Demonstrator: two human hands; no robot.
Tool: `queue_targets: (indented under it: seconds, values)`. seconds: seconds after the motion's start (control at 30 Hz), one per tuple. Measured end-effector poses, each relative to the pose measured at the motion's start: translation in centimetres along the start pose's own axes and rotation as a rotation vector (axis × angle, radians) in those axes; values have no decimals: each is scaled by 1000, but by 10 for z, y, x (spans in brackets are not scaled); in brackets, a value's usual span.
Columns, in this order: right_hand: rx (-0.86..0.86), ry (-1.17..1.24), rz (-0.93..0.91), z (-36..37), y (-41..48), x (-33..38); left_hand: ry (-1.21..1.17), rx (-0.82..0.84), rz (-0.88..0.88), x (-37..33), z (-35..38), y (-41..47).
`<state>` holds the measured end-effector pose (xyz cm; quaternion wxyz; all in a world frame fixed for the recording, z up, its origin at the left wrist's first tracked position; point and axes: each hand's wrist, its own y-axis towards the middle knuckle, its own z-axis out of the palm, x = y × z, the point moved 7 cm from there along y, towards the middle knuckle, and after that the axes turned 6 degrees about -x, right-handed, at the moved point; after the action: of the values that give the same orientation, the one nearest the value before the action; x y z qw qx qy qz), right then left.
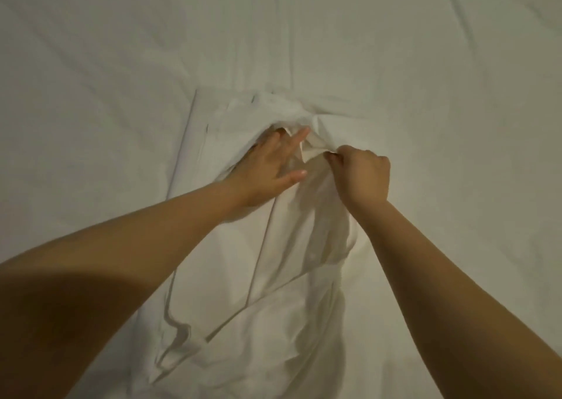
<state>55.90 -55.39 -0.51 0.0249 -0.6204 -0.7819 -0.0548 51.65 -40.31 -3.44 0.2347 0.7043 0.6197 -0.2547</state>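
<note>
On the bed sheet (121, 48), the white cloth (289, 307) is laid rumpled at the middle; it could be bunched or dragged askew if pulled while pinned. It is pressed by the left hand (267, 167), fingers straight and spread under a fold, and pinched at its edge by the right hand (362, 173), fingers curled. The fold's inside is hidden.

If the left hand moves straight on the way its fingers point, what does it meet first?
Probably the bunched-up fold of the white cloth: the left hand points forward and slightly right, and its outer fingertips seem tucked under that fold, though depth is unclear.
</note>
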Motion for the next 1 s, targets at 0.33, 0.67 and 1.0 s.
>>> queue_targets:
  seconds: [0.33, 0.67, 1.0]
  values:
    - [576, 998, 45, 31, 6, 171, -1295, -445, -1015, 102, -78, 23]
    - [241, 581, 109, 73, 2, 118, -530, -124, -953, 129, -44, 10]
    - [116, 372, -50, 66, 68, 122, -751, -288, -808, 139, -64, 72]
